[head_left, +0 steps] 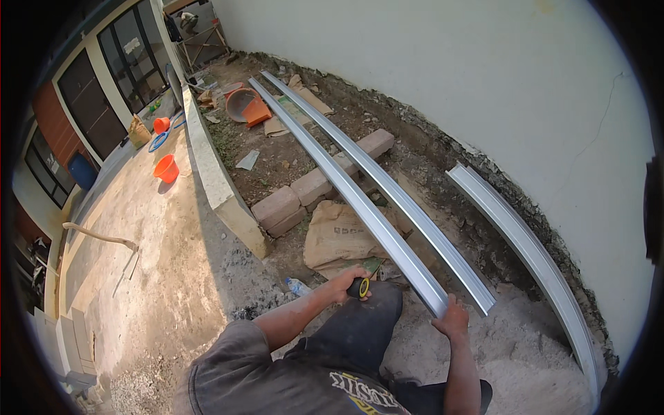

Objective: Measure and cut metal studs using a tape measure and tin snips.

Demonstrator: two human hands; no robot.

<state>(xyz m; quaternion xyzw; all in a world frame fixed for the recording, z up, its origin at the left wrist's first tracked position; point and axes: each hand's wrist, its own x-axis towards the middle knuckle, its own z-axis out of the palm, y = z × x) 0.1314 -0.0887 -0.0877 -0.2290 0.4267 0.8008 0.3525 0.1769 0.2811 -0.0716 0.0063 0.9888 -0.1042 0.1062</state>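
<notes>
My left hand (344,283) is closed around a black tape measure (359,288) with a yellow ring on its face, held just above my bent knee. With my right hand (453,318) I grip the near end of a long silvery metal channel (353,196). That channel slopes away from me, resting across a row of concrete blocks (309,185). Beside it on the right lies a second metal channel (408,198), roughly parallel and apart from my hands. A flattened brown sack (346,235) lies beneath the held channel.
Another metal profile (529,235) lies along the white wall (443,62). A low concrete wall (214,166) borders the dirt strip on the left. Orange buckets (166,169), a hoe (104,237) and a plastic bottle (298,286) are around. A person (187,22) crouches far back.
</notes>
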